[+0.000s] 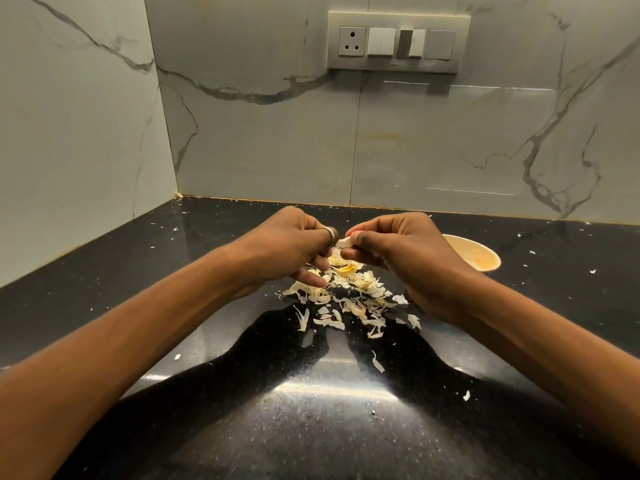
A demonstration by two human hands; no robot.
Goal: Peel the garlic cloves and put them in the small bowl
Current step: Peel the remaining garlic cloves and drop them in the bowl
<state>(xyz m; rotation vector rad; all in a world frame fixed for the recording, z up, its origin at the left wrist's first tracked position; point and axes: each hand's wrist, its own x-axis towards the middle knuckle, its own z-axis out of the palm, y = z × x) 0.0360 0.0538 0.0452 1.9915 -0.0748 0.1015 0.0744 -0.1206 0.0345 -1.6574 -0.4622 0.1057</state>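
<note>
A pale garlic clove [344, 242] is held above the black counter, between my two hands. My right hand [405, 258] pinches it between thumb and forefinger. My left hand [294, 247], with a ring on one finger, meets the clove from the left with curled fingers. Whether the left fingers grip the clove or a bit of its skin I cannot tell. Below the hands lies a heap of garlic skins [346, 299]. The small cream bowl [479, 256] stands just right of my right hand, which partly hides it.
The black counter [311, 410] runs back to a marble wall, with a corner at the far left. Small skin flakes [377, 363] are scattered over it. A switch panel [398, 41] with a socket sits high on the back wall.
</note>
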